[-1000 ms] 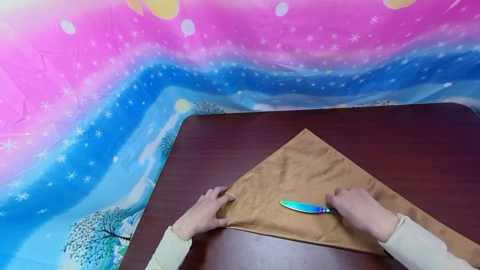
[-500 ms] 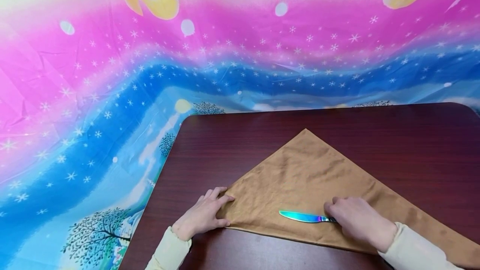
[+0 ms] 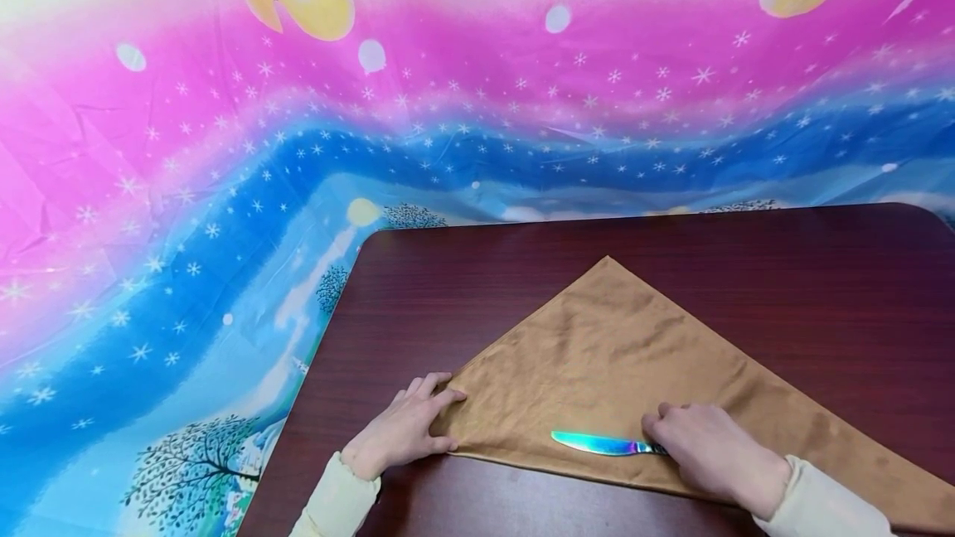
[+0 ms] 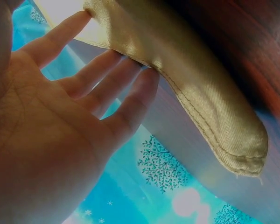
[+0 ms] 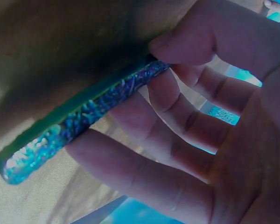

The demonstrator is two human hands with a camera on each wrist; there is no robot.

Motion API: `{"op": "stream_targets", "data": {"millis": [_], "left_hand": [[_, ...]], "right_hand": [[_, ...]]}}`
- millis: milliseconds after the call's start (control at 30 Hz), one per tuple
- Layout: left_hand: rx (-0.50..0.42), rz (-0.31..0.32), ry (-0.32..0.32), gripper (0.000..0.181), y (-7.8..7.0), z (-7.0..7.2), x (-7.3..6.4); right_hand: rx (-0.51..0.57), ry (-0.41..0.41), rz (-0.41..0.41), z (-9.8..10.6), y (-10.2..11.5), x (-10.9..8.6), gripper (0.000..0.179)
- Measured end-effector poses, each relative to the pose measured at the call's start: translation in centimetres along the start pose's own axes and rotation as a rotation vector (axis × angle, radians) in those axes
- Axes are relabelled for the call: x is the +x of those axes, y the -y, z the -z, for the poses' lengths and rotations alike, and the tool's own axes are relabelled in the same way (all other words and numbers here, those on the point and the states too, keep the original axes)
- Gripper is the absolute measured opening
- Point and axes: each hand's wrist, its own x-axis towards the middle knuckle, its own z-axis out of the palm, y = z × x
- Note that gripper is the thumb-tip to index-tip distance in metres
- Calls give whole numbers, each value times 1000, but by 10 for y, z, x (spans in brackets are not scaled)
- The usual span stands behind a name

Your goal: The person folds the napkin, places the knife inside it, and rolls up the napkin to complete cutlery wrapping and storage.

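A table knife with a rainbow-coloured blade (image 3: 597, 442) lies level along the near part of a brown cloth napkin (image 3: 597, 363) folded into a triangle. My right hand (image 3: 719, 454) holds its textured handle (image 5: 86, 114), thumb on one side and fingertips along the other in the right wrist view. At the napkin's left corner my left hand (image 3: 403, 425) rests with spread fingers, the fingertips on the edge. The left wrist view shows those fingers (image 4: 130, 100) fairly straight against the stitched hem (image 4: 196, 114). The napkin's right corner runs out of the head view.
The dark red-brown wooden table (image 3: 462, 280) has rounded far corners. Behind and to the left of it hangs a pink and blue printed backdrop (image 3: 477, 89) with snowflakes and trees.
My right hand has slid the knife toward the napkin's near folded edge and slightly left. The left hand and the napkin have stayed in place.
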Motion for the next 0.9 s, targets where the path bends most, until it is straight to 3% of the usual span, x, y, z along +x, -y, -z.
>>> {"op": "stream_targets", "data": {"millis": [367,667,900], "left_hand": [[0,-4,-7,57,-1,1,-1],[-3,-2,-3,57,-1,1,0],[-3,4,0,57,-2,2,0]], "right_hand": [[19,-24,39,-2,5,-4,33],[21,-14,20,-2,10,-6,32],[12,-59,39,-3,13,-8,32]]}}
